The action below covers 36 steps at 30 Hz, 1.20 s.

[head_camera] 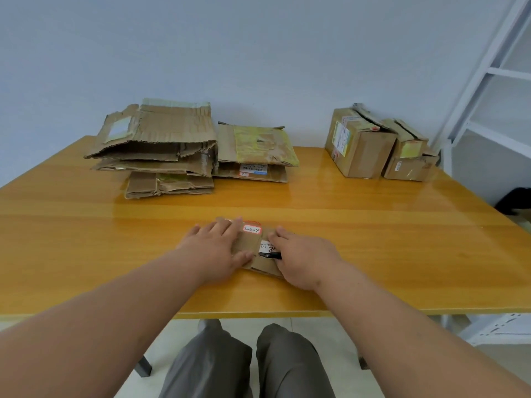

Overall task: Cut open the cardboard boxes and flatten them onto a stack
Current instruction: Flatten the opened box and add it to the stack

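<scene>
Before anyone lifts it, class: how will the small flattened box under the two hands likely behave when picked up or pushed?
The small flattened box lies thin and flat, so it is probably light and fairly stiff, bending mainly at its creases. The glossy table suggests it would slide easily when pushed. It seems unlikely to roll or tip. The left hand presses it down.

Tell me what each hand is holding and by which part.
The right hand grips a dark cutter by its handle. The left hand holds nothing; it presses flat on the small cardboard box.
</scene>
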Tool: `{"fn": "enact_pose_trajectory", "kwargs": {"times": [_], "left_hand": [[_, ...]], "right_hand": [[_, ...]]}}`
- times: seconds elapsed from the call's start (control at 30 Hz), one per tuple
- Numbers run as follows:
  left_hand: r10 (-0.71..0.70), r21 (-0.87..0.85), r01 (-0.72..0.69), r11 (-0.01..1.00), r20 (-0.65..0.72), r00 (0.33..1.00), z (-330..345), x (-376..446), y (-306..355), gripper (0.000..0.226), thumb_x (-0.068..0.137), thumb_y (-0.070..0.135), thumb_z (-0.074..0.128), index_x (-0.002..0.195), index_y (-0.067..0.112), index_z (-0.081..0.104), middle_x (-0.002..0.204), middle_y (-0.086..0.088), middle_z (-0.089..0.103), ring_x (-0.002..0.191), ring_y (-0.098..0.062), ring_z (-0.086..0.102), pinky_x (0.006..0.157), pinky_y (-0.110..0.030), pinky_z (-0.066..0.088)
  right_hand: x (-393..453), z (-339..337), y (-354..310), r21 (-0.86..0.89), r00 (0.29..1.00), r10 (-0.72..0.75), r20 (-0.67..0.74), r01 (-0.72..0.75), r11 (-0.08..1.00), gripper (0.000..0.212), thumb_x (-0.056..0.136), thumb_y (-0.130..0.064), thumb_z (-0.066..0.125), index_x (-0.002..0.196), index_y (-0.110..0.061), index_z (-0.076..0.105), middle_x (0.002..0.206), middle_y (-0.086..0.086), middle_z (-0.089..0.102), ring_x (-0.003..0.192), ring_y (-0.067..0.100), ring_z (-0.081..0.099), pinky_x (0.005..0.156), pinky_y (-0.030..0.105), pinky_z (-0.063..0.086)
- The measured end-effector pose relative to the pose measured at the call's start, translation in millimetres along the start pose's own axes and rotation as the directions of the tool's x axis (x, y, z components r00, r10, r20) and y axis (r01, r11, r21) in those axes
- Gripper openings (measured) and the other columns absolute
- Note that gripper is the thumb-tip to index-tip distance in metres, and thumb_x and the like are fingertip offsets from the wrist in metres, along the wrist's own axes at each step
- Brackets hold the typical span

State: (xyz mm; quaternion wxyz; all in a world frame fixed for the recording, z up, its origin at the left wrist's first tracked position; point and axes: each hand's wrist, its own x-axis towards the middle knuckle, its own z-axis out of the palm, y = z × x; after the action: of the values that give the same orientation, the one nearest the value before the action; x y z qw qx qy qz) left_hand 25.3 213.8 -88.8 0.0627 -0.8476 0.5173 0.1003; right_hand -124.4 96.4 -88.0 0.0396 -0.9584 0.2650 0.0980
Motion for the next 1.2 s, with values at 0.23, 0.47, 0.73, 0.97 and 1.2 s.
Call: {"fn": "enact_pose_trajectory", "kwargs": {"times": [0.23, 0.47, 0.73, 0.97, 1.2], "left_hand": [[-0.027, 0.043, 0.023, 0.999, 0.113, 0.993, -6, 14, -5, 0.086, 0.083, 0.082, 0.008, 0.156, 0.037, -0.002, 0.164, 0.01, -0.006, 0.151, -0.018, -0.011, 0.118, -0.056, -0.009], [0.061, 0.031, -0.065, 0.997, 0.118, 0.991, 3, 17, -1, 0.118, 0.062, 0.094, 0.014, 0.155, 0.028, -0.014, 0.162, 0.007, -0.019, 0.149, -0.015, -0.016, 0.121, -0.047, -0.004], [0.153, 0.004, -0.153, 0.988, 0.064, 0.986, 4, 22, -28, 0.13, 0.057, 0.096, 0.026, 0.153, 0.022, -0.022, 0.159, 0.006, -0.028, 0.147, -0.012, -0.021, 0.119, -0.037, -0.006], [0.042, 0.099, -0.05, 0.994, 0.083, 0.996, 3, 21, -30, 0.133, 0.045, 0.099, 0.001, 0.154, 0.025, -0.019, 0.162, 0.006, -0.021, 0.149, -0.014, -0.016, 0.119, -0.049, -0.013], [0.119, 0.159, -0.103, 0.982, -0.094, 0.988, 1, -3, -19, 0.086, 0.086, 0.078, 0.021, 0.157, 0.032, 0.005, 0.164, 0.009, 0.005, 0.15, -0.011, 0.005, 0.121, -0.042, -0.011]], "right_hand": [[-7, -5, -1, 0.047, 0.998, -0.065, -0.003, 0.065, 0.997, 0.045, 0.098, -0.055, 0.039, 0.139, -0.038, 0.043, 0.134, -0.005, 0.041, 0.113, 0.026, 0.053, 0.088, 0.04, 0.047], [-2, -3, -1, 0.25, 0.962, -0.038, -0.271, 0.108, 0.962, 0.027, 0.097, -0.025, 0.043, 0.12, -0.026, 0.058, 0.108, -0.004, 0.048, 0.093, 0.024, 0.054, 0.072, 0.038, 0.046], [16, 8, 1, 0.057, 0.972, -0.226, -0.06, 0.229, 0.972, 0.063, 0.101, -0.024, 0.039, 0.156, -0.031, 0.01, 0.163, -0.014, 0.006, 0.15, 0.008, 0.004, 0.123, 0.034, 0.007], [17, 12, -6, 0.04, 0.974, -0.2, -0.107, 0.205, 0.978, 0.062, 0.102, -0.026, 0.038, 0.157, -0.024, 0.01, 0.164, -0.006, 0.01, 0.15, 0.009, 0.007, 0.123, 0.032, 0.006], [10, 10, -19, 0.082, 0.987, -0.112, -0.115, 0.122, 0.989, 0.059, 0.1, -0.022, 0.036, 0.156, -0.021, 0.017, 0.163, -0.003, 0.015, 0.15, 0.013, 0.013, 0.123, 0.036, 0.012]]}}
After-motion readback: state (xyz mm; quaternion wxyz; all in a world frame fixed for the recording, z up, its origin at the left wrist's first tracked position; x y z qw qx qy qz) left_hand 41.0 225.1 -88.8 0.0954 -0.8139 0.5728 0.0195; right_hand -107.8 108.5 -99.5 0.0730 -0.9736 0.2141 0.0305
